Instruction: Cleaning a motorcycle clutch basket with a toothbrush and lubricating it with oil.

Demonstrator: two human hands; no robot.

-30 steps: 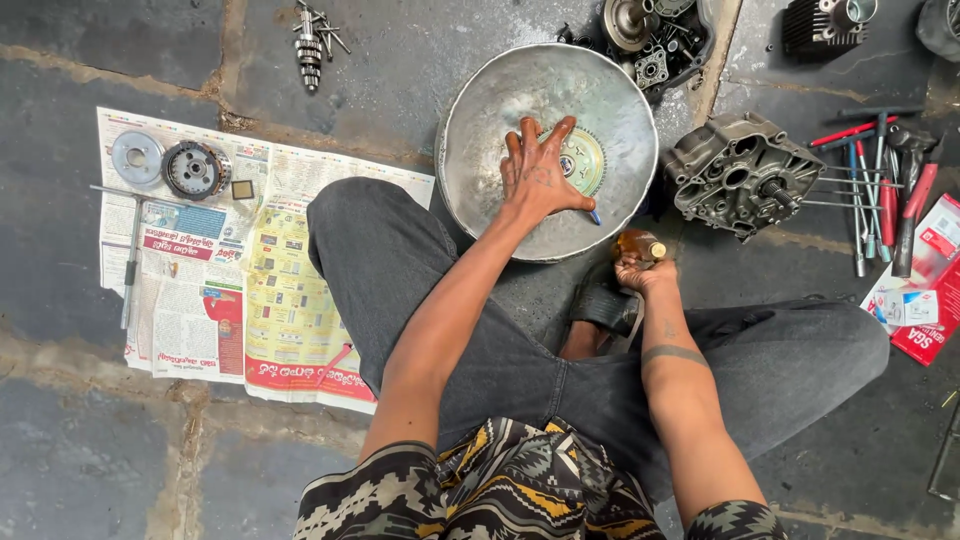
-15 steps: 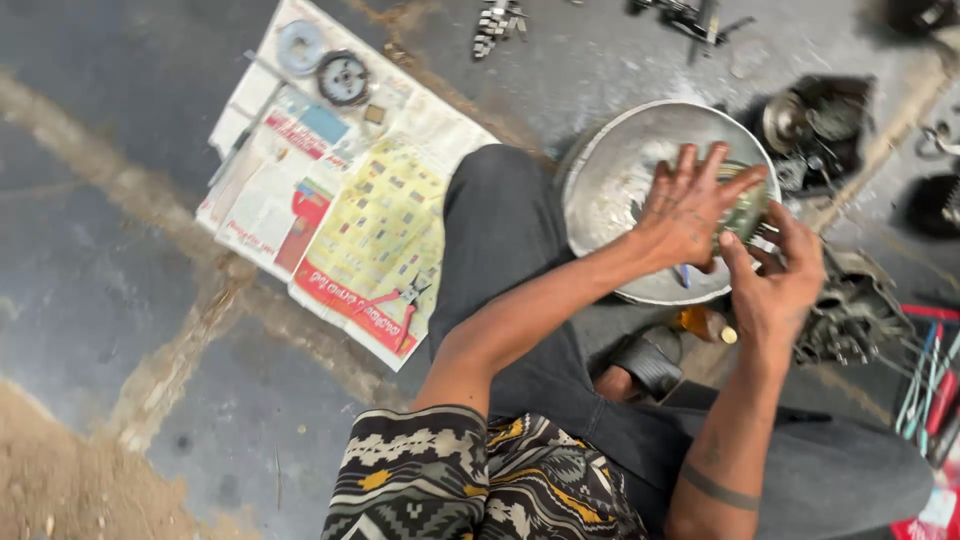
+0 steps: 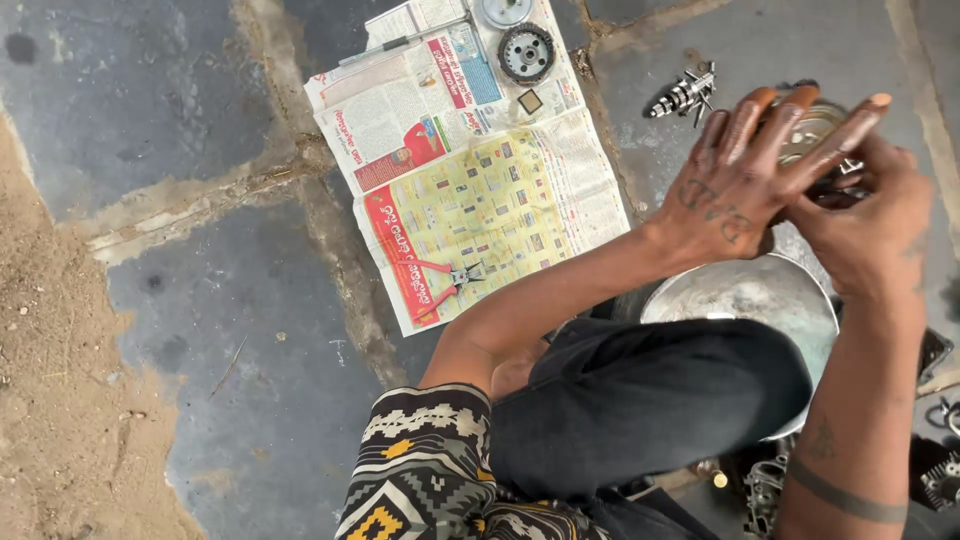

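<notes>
Basin: a round metal basin point(image 3: 752, 292) sits on the floor beside the person's raised knee; its inside looks wet and greyish, contents unclear.
Held part: a round metal part point(image 3: 812, 128), gripped between both hands above the basin's far rim.
Left hand point(image 3: 752, 172): fingers spread over the part's top.
Right hand point(image 3: 868, 222): wrapped around the part from the other side; finger positions cannot be told.
Newspaper point(image 3: 470, 170): spread on the floor, carrying a toothed gear point(image 3: 526, 52) at its far edge and red-handled pliers point(image 3: 442, 283) near its near edge.
Floor: grey stone slabs point(image 3: 180, 100), a geared shaft point(image 3: 684, 95) lying past the newspaper's corner.
</notes>
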